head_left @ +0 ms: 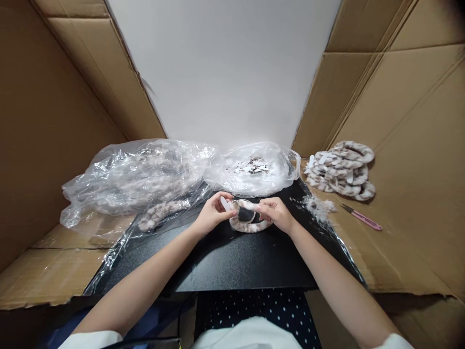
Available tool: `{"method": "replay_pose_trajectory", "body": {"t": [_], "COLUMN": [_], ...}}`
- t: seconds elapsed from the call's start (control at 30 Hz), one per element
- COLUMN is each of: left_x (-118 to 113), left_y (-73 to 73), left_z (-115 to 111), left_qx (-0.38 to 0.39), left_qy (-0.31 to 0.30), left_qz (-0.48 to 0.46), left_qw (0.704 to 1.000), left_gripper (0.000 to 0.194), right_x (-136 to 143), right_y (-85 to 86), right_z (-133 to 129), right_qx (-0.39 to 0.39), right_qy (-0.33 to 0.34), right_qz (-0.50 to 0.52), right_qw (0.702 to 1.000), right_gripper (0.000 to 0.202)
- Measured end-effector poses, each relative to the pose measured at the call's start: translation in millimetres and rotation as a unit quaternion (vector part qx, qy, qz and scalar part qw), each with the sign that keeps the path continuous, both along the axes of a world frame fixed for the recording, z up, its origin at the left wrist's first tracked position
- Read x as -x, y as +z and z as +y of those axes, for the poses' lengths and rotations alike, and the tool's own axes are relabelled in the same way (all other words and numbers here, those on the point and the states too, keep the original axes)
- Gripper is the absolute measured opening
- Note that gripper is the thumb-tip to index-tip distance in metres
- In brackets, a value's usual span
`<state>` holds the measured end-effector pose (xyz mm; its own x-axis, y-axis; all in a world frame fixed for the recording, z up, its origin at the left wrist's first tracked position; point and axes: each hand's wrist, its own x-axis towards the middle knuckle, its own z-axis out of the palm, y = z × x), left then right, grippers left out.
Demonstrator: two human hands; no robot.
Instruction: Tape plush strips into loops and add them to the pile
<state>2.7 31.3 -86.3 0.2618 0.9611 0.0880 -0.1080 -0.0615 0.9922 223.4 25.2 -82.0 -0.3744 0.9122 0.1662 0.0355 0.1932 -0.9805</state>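
Note:
A fuzzy white-and-brown plush ring [250, 227] is held above the black tabletop between both hands. My left hand [217, 212] pinches its left side, with a flat white tag [225, 203] standing out between the fingers. My right hand [276, 214] grips the plush at its upper right, fingers closed. Inside the ring shows a thin pale hoop [250, 221], partly hidden by the plush and fingers. Whether the hoop is joined to the plush, I cannot tell.
A large clear bag [145, 169] of fluffy pieces lies at back left, one plush strip [163, 213] before it. A smaller bag [236, 182] holds white-and-dark bits. At right are stacked plush rings [341, 169], fluff scraps [317, 206] and pink thread snips [363, 218]. Cardboard walls [410, 145] flank the table.

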Motion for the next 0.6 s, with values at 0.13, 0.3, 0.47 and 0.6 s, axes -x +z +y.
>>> {"method": "replay_pose_trajectory", "body": {"t": [0.13, 0.3, 0.47, 0.6], "left_x": [1, 0, -1, -3], "left_y": [0.9, 6.7, 9.3, 4.5], "left_z": [-3, -9, -12, -12], "left_qx": [-0.072, -0.116, -0.139, -0.168], "left_qy": [0.043, 0.066, 0.077, 0.089], "left_qz": [0.069, 0.122, 0.151, 0.192], "left_qw": [0.994, 0.984, 0.976, 0.963], "left_gripper": [0.043, 0.036, 0.033, 0.029], "right_x": [0, 4, 13, 23], "right_y": [1.4, 4.8, 3.1, -2.7], "right_z": [-1, -4, -9, -12], "right_qx": [-0.015, -0.025, -0.048, -0.077], "right_qy": [-0.023, -0.023, -0.039, -0.068], "right_qz": [0.007, -0.028, -0.079, -0.122], "right_qw": [1.000, 0.999, 0.995, 0.987], "right_gripper": [0.048, 0.049, 0.045, 0.039]}}
